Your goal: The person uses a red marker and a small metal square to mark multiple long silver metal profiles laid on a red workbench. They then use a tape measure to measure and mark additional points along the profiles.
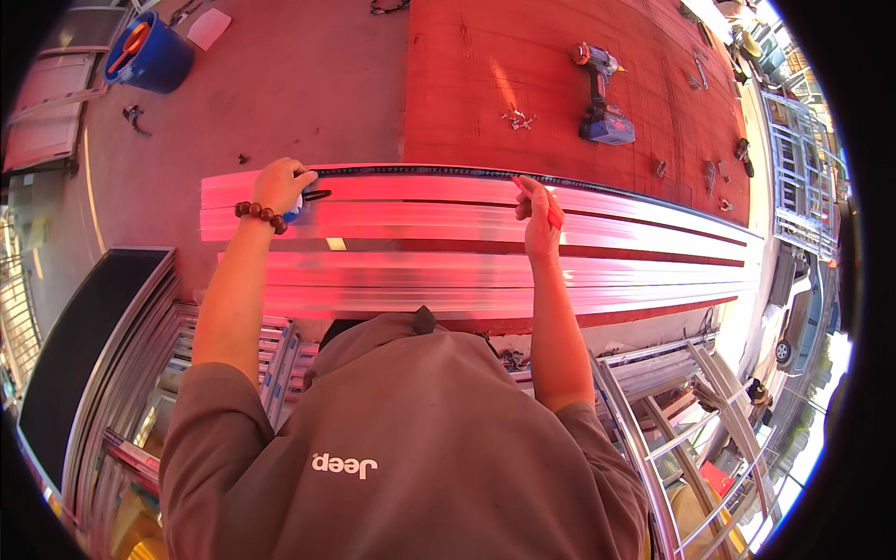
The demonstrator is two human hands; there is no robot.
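Note:
My left hand [281, 183] grips a tape measure, its blue case [294, 212] partly hidden under the palm and a black strap loop [318, 195] sticking out. From there the dark tape blade [420, 170] runs to the right along the far edge of several long, shiny metal profiles [392, 187]. My right hand [540, 220] holds a red pen or marker [555, 213], its tip close to the blade. The profiles lie side by side in two groups, with a gap between them. A beaded bracelet [260, 213] circles my left wrist.
Beyond the profiles, a cordless drill [607, 126] and a small pile of screws or fasteners [519, 120] lie on the red work surface [476, 77]. A blue bucket [164, 59] stands at the far left. Metal frames [651, 406] flank me on the right, and stacked framed panels [91, 336] on the left.

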